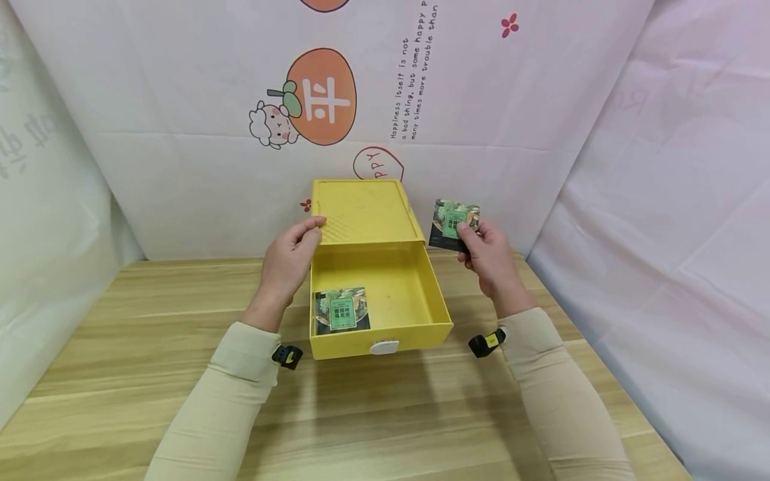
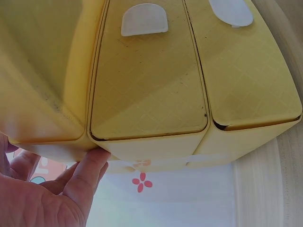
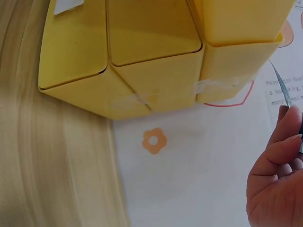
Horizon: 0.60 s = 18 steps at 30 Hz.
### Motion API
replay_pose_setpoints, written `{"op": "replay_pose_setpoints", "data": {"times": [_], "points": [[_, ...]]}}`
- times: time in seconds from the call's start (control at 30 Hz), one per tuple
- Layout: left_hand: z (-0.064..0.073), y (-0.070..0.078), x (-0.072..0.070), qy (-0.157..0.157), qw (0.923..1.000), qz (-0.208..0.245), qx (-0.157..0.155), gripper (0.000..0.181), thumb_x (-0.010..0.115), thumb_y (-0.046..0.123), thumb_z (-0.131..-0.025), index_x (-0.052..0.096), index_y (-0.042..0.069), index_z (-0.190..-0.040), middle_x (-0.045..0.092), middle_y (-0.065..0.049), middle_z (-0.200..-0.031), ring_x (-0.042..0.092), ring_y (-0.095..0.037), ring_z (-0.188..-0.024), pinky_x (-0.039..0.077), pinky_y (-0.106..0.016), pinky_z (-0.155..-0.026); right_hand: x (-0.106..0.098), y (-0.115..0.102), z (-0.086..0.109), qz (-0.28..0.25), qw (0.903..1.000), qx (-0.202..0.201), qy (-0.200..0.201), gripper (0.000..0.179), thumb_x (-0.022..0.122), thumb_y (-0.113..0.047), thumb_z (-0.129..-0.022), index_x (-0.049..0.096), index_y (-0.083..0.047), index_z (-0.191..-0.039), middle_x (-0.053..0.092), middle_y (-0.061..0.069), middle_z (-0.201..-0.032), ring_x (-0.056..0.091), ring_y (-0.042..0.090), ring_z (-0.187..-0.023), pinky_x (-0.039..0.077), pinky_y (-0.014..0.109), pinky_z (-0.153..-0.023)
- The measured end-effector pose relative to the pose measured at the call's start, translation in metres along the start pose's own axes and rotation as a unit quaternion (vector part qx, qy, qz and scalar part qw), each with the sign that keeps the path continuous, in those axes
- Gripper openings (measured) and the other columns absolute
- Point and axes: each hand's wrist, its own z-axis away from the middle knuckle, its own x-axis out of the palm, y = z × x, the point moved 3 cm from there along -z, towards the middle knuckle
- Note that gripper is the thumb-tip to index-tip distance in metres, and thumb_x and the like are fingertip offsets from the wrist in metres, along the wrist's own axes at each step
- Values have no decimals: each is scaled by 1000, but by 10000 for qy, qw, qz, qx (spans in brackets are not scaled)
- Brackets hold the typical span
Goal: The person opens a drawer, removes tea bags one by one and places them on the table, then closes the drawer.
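A yellow drawer unit [image 1: 367, 207] of stacked drawers stands on the table, its top drawer [image 1: 397, 294] pulled out toward me. One green and black tea sachet [image 1: 343, 310] lies inside, in the drawer's front left corner. My left hand [image 1: 291, 257] rests against the unit's left side near the top, its fingers reaching along the upper edge; in the left wrist view the fingers [image 2: 87, 175] touch the yellow side wall. Right of the unit, my right hand [image 1: 490, 257] pinches a matching tea sachet [image 1: 448, 224] between thumb and fingers, raised beside the unit's top.
Two lower drawers [image 2: 149, 80] are closed, with white pull tabs. The wooden table [image 1: 198, 300] meets a printed white cloth backdrop [image 1: 210, 180] behind the unit. Cloth walls [image 1: 656, 220] flank the table left and right.
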Motion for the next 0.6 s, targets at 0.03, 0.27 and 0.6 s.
{"op": "replay_pose_setpoints", "data": {"times": [0.03,0.27,0.6], "points": [[0,0,0,0,10000,4,6,44,45,44,-107,66,28,-142,63,5,-146,38,-24,-67,36,-38,-64,0,1,-1,10,10000,13,1,26,61,-36,-106,52,-11,-105,59,-6,-79,57,5,-61,47,19,-56],[1,0,0,-16,10000,43,9,44,45,43,-107,65,27,-143,62,5,-147,40,-26,-70,37,-38,-66,2,14,-8,26,9997,202,-99,19,61,-28,-106,54,-11,-110,55,-6,-81,54,7,-64,46,18,-57],[2,0,0,-5,10000,30,-20,44,45,44,-107,65,29,-143,63,5,-144,36,-23,-62,36,-39,-61,4,35,-16,326,9979,549,-116,19,62,-25,-106,51,-12,-111,56,-6,-87,56,7,-73,48,20,-63]]}}
